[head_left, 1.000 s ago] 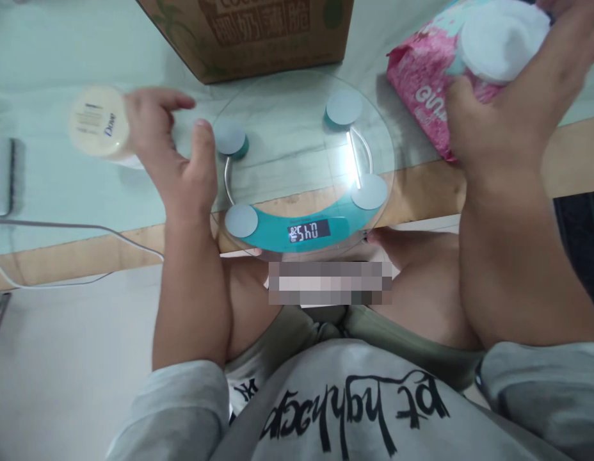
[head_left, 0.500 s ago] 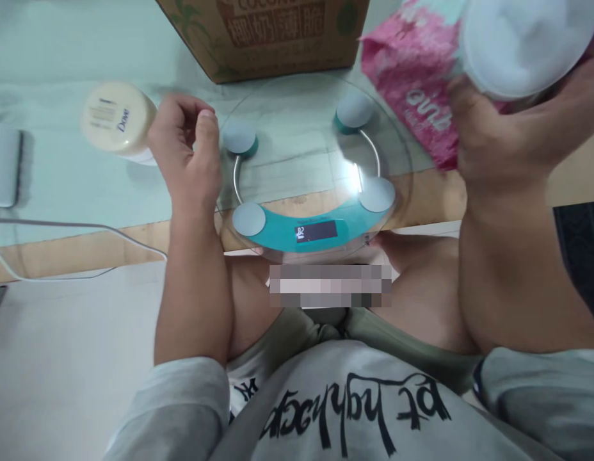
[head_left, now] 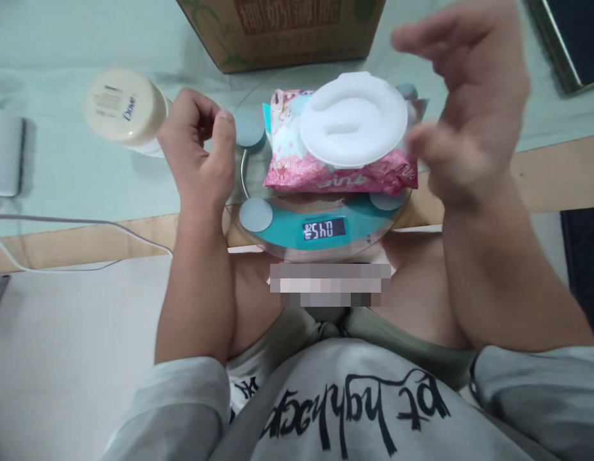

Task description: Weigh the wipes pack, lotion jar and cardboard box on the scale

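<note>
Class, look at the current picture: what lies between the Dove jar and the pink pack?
In the head view, the person's left hand lies between the Dove jar and pink pack, plus the scale's round pad and curved metal bar.

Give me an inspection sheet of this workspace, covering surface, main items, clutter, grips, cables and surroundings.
Surface: pale green cloth, bare wooden edge along the near side.
Main items: wipes pack, lid shut, on the round glass scale; display lit, near rim overhanging the edge.
Clutter: Dove tub, cardboard box, white device, dark-screened device.
Grips: left grip loosely curled by the tub; right grip open beside the pack; contact unclear for both.
Cables: pale cable, left, crossing the edge.
Surroundings: pale floor.
</note>
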`<move>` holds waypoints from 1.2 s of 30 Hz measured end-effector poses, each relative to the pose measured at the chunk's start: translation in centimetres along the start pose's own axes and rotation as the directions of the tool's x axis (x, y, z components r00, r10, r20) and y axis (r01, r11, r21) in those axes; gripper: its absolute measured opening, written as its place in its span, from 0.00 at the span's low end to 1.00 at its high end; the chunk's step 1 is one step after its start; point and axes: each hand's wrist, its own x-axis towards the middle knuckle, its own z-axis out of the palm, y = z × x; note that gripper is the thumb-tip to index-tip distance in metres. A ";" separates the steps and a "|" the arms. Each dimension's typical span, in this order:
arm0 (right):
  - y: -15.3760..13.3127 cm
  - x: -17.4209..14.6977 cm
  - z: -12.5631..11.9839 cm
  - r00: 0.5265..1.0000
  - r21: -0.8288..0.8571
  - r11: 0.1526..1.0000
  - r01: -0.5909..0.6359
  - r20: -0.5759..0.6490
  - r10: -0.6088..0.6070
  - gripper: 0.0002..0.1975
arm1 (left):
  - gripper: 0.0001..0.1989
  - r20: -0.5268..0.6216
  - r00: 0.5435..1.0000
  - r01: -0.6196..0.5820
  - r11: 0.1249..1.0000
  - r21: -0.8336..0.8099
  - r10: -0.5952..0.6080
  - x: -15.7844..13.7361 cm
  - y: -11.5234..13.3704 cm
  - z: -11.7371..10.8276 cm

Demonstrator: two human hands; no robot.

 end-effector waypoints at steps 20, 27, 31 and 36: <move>4.8 1.2 -0.4 0.541 0.455 0.814 -0.361 -0.609 0.580 0.24 | 0.24 -0.084 0.996 0.002 1.000 0.025 0.000 0.0 1.3 0.9; 5.1 1.6 -0.1 0.564 0.401 0.860 -0.317 -0.649 0.511 0.23 | 0.32 -0.127 0.992 0.013 0.997 0.082 -0.002 0.1 0.8 1.1; 5.6 1.4 -0.2 0.582 0.377 0.877 -0.299 -0.656 0.481 0.23 | 0.32 -0.141 0.990 0.036 0.996 0.087 -0.023 -0.1 0.9 0.9; 5.4 1.3 -0.3 0.622 0.352 0.894 -0.277 -0.644 0.446 0.22 | 0.30 -0.100 0.987 0.128 0.990 0.058 -0.122 -0.1 1.8 0.9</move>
